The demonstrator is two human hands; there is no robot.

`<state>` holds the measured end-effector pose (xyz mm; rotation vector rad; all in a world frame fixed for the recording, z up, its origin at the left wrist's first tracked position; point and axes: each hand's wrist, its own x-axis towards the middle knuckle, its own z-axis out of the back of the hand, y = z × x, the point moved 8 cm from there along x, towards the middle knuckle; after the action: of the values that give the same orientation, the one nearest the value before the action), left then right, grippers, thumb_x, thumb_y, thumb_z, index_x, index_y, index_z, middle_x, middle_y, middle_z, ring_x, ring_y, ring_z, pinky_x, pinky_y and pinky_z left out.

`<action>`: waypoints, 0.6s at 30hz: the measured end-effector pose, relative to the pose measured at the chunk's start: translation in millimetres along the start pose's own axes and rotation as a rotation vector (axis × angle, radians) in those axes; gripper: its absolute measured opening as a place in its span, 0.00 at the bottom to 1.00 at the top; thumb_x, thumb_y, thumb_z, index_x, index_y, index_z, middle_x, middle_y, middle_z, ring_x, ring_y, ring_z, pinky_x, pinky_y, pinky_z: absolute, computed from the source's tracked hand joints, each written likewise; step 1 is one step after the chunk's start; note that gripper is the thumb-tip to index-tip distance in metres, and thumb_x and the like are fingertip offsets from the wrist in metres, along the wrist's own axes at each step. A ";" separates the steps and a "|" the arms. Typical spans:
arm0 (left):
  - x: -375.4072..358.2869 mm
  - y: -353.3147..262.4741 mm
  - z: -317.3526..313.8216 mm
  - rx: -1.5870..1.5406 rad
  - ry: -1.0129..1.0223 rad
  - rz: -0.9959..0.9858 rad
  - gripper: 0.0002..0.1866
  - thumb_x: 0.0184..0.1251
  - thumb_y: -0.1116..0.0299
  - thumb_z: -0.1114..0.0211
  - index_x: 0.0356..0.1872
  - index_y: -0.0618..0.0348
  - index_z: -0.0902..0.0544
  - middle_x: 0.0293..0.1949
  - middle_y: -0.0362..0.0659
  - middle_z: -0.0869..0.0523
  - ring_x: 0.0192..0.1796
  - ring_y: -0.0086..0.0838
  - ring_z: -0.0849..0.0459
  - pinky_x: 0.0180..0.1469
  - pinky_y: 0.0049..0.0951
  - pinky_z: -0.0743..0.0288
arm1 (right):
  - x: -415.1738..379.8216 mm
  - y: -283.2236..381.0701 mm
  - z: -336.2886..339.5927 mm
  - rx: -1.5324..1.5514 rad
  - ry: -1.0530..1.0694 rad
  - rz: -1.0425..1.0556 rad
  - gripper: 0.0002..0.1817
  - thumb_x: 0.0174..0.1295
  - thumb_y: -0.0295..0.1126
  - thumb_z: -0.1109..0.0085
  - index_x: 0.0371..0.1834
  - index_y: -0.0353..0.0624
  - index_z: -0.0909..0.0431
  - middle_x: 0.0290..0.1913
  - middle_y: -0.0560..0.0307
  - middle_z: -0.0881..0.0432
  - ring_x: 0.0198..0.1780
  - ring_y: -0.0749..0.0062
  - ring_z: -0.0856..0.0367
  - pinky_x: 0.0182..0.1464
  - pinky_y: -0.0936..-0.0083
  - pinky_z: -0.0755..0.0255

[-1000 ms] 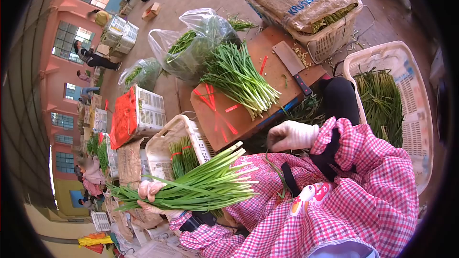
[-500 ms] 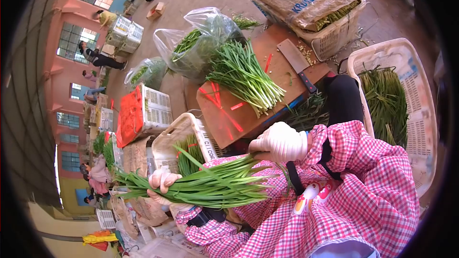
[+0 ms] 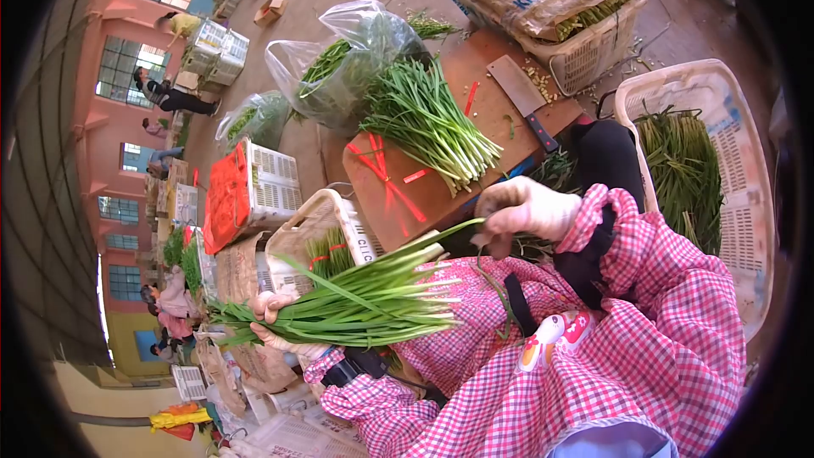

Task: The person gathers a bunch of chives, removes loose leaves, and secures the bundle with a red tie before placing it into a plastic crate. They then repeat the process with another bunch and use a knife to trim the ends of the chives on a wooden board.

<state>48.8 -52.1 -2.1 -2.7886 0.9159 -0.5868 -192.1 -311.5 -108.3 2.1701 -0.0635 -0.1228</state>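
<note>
Green and leafy, the bunch lies sideways above the person's lap in the head view. The left hand grips it towards the leaf end, fingers wrapped around the stalks. That grip seems chosen to keep the leaves gathered while the pale ends fan out freely towards the body's middle. The right hand has its fingers pinched on the tip of one long stalk, drawn apart from the rest, presumably to handle it singly.

On the brown table lies a loose pile of similar stalks, pale ends turned towards the person, likely for easy reach. Red strips lie crossed near one corner, and a cleaver lies flat beyond the pile, its dark handle towards the person. A clear plastic bag of greens slumps against the pile and would hinder reaching over that side.

A white crate with red-banded greens stands between the table and the left hand, so the leaf tips could catch on its rim. Another crate with greens stands beside the right arm; a sack-covered crate hems in the table's far end.
</note>
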 end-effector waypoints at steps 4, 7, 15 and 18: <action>-5.4 -27.5 11.0 0.057 -0.067 -0.100 0.09 0.59 0.76 0.36 0.37 0.59 0.27 0.33 0.34 0.26 0.34 0.19 0.26 0.51 0.26 0.27 | -25.5 -2.7 35.2 -0.138 -0.073 -0.054 0.10 0.60 0.32 0.40 0.37 0.35 0.23 0.34 0.53 0.15 0.32 0.70 0.15 0.38 0.73 0.20; -11.8 -77.7 52.1 -0.217 -0.046 -0.213 0.14 0.60 0.79 0.39 0.48 0.65 0.27 0.39 0.38 0.22 0.43 0.23 0.22 0.54 0.25 0.26 | -40.6 -3.0 47.6 -0.791 -0.016 -0.124 0.08 0.57 0.32 0.42 0.34 0.39 0.21 0.27 0.56 0.17 0.31 0.73 0.16 0.36 0.74 0.23; -19.8 -97.2 74.3 -1.126 0.161 -0.036 0.17 0.71 0.64 0.53 0.56 0.61 0.28 0.48 0.40 0.22 0.51 0.28 0.23 0.59 0.33 0.29 | -28.0 -19.8 -0.9 -1.655 0.149 0.024 0.21 0.51 0.46 0.38 0.46 0.47 0.22 0.33 0.50 0.18 0.36 0.53 0.17 0.35 0.59 0.24; -27.0 -108.5 98.6 0.519 -0.300 -0.264 0.19 0.68 0.58 0.48 0.53 0.60 0.24 0.49 0.41 0.20 0.53 0.32 0.23 0.60 0.38 0.30 | -4.2 3.1 -27.7 -1.322 -0.044 0.357 0.21 0.54 0.41 0.39 0.50 0.48 0.24 0.41 0.51 0.18 0.43 0.54 0.19 0.46 0.62 0.24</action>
<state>127.5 52.9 -72.8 -2.4348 0.2817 -0.3547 -193.2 -290.2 -89.9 0.8159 -0.2990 0.0088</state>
